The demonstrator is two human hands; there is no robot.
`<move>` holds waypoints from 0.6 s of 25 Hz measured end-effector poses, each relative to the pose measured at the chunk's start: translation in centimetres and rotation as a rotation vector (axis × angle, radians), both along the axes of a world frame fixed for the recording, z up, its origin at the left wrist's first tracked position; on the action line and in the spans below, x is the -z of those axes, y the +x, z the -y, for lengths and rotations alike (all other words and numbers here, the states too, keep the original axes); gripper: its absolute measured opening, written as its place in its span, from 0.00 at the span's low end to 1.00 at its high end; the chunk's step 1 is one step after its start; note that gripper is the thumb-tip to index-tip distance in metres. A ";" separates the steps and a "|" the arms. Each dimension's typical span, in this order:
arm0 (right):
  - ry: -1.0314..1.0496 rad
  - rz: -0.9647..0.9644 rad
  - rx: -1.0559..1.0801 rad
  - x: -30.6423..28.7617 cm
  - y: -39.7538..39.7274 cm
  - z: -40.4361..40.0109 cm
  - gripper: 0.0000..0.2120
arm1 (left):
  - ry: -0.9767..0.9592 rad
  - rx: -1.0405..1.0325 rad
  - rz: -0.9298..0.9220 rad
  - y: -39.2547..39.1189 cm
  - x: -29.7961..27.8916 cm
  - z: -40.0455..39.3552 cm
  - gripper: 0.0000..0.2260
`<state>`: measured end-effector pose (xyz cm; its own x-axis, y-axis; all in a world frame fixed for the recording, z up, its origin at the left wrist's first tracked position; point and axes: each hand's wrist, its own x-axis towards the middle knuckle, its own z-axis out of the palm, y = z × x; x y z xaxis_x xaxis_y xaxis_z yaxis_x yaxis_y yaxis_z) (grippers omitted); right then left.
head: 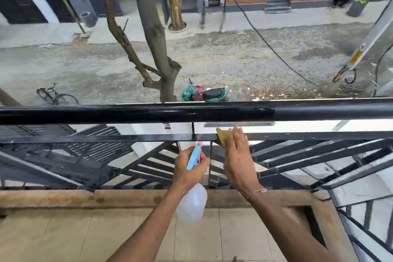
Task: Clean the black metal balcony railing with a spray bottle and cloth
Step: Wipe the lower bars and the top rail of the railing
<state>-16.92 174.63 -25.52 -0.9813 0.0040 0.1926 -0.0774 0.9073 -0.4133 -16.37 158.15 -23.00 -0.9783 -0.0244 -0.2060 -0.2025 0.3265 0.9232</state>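
Beige tiled balcony floor (63,236), black railing (127,112) along its edge

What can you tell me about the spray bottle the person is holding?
The spray bottle has a cloudy white, see-through plastic body and a light blue spray head with a pink tip. The left hand grips it around the neck, fingers curled by the trigger. The rounded body hangs below the hand over the balcony ledge, while the nozzle points up toward the black railing. How much liquid is inside cannot be told.
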 end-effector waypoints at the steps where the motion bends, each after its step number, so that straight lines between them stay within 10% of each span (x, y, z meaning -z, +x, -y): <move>1: -0.048 0.014 -0.009 0.2 0.3 -0.9 0.37 | -0.027 -0.047 -0.009 0.4 0.2 -1.0 0.10; 15: -0.630 0.031 0.215 -3.3 4.4 -12.5 0.24 | -0.115 -0.138 0.020 4.1 -0.8 -8.7 0.13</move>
